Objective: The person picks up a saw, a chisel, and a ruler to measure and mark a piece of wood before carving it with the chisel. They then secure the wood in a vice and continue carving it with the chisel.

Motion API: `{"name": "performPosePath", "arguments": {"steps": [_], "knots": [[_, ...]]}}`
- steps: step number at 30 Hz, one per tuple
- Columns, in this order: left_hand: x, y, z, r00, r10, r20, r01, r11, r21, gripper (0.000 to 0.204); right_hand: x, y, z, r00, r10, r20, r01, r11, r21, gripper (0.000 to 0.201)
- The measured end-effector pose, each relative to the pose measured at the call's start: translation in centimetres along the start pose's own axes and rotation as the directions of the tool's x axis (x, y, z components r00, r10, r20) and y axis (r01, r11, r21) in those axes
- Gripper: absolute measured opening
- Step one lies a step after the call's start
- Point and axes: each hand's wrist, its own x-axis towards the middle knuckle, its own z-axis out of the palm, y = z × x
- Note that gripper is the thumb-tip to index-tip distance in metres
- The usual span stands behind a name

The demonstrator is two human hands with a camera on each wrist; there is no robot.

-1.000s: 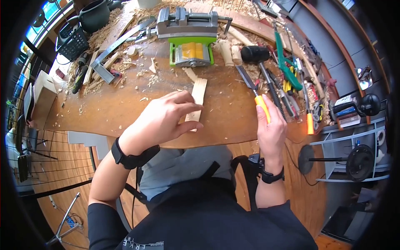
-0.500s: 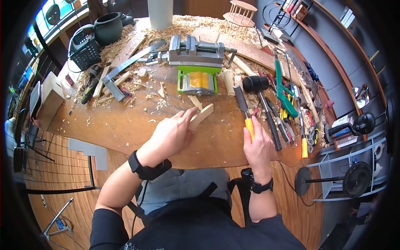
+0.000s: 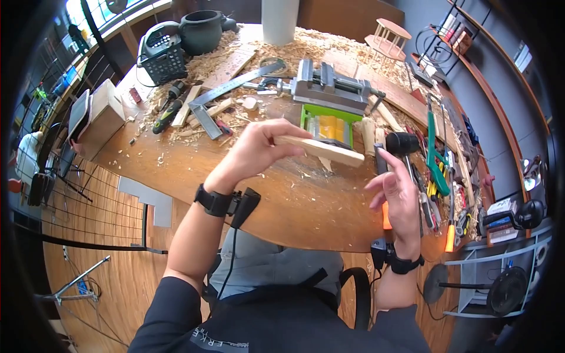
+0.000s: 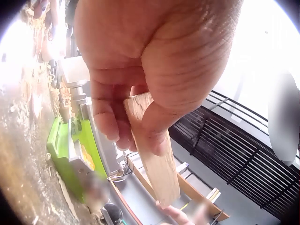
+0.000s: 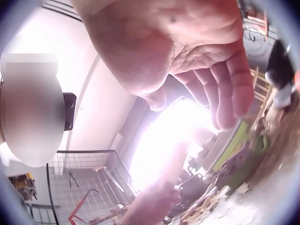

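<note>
Head view: my left hand pinches one end of the wooden strip above the bench; probably light, stiff, best gripped across its faces. My right hand hangs loose, empty.

dark pot, black basket, fan

1. Left forearm: head view, runs up toward 1 o'clock. Wrist cocks the hand round to about 2.
2. Left hand: pinch grip. Fingers curled, thumb opposed; head view, fingers reach toward 3 o'clock.
3. Right forearm: near vertical, toward 12. Wrist roughly in line.
4. Right hand: about 4 o'clock of left, well apart. Fingers loosely bent, tips toward 10–11; thumb apart from them.
</note>
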Motion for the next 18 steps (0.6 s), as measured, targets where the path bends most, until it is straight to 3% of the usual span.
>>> {"name": "performPosePath", "arguments": {"steps": [1,2,4,5,7,9,11,12,13,14,15,16,18], "knots": [[-0.2,0.5,0.1,0.999,0.039,0.022,-0.040,0.996,0.075,0.027,0.9,-0.3,0.6,0.990,0.020,0.140,-0.054,0.968,0.245,0.055],[-0.4,0.8,0.3,0.996,0.074,0.047,-0.080,0.986,0.149,0.026,1.8,0.0,1.7,0.977,0.064,0.203,-0.139,0.915,0.378,0.061],[-0.9,0.1,0.7,0.984,0.176,0.008,-0.176,0.976,0.127,0.025,3.5,0.2,3.4,0.932,0.127,0.340,-0.279,0.852,0.444,0.053],[-1.2,0.2,0.3,0.990,0.142,0.002,-0.140,0.976,0.166,0.026,4.3,0.6,4.2,0.930,0.117,0.348,-0.276,0.849,0.450,0.053],[-1.6,0.1,-0.5,0.994,0.106,-0.002,-0.103,0.972,0.212,0.028,5.5,1.2,5.2,0.876,0.123,0.465,-0.397,0.733,0.553,0.041],[-1.9,-0.3,-1.3,0.961,0.243,-0.130,-0.210,0.952,0.223,0.035,5.9,0.5,5.6,0.888,0.085,0.453,-0.371,0.715,0.593,0.036],[-1.7,-1.0,-3.2,0.938,0.120,-0.324,-0.066,0.983,0.172,0.031,6.5,-0.4,5.3,0.912,0.041,0.409,-0.326,0.677,0.660,0.031],[-1.4,-1.5,-4.6,0.879,0.033,-0.475,0.141,0.936,0.324,0.034,7.0,-0.3,5.1,0.912,0.043,0.408,-0.329,0.670,0.665,0.031],[-1.2,-1.9,-6.3,0.782,-0.015,-0.623,0.355,0.832,0.426,0.037,7.5,-0.1,4.8,0.945,0.015,0.327,-0.238,0.716,0.656,0.031],[-1.1,-4.1,-8.7,0.705,-0.003,-0.709,0.544,0.644,0.538,0.050,7.8,0.1,4.4,0.969,-0.021,0.245,-0.144,0.759,0.635,0.032],[-1.4,-5.8,-10.6,0.676,0.055,-0.735,0.609,0.520,0.599,0.061,8.1,0.8,4.0,0.974,-0.020,0.225,-0.143,0.719,0.681,0.033],[-1.2,-5.7,-11.6,0.636,-0.078,-0.768,0.689,0.505,0.520,0.070,8.2,0.9,3.7,0.974,-0.026,0.225,-0.139,0.717,0.683,0.033],[-0.7,-6.1,-12.2,0.599,-0.134,-0.790,0.751,0.437,0.495,0.077,8.0,1.4,3.4,0.987,-0.003,0.160,-0.113,0.696,0.709,0.033]]}}
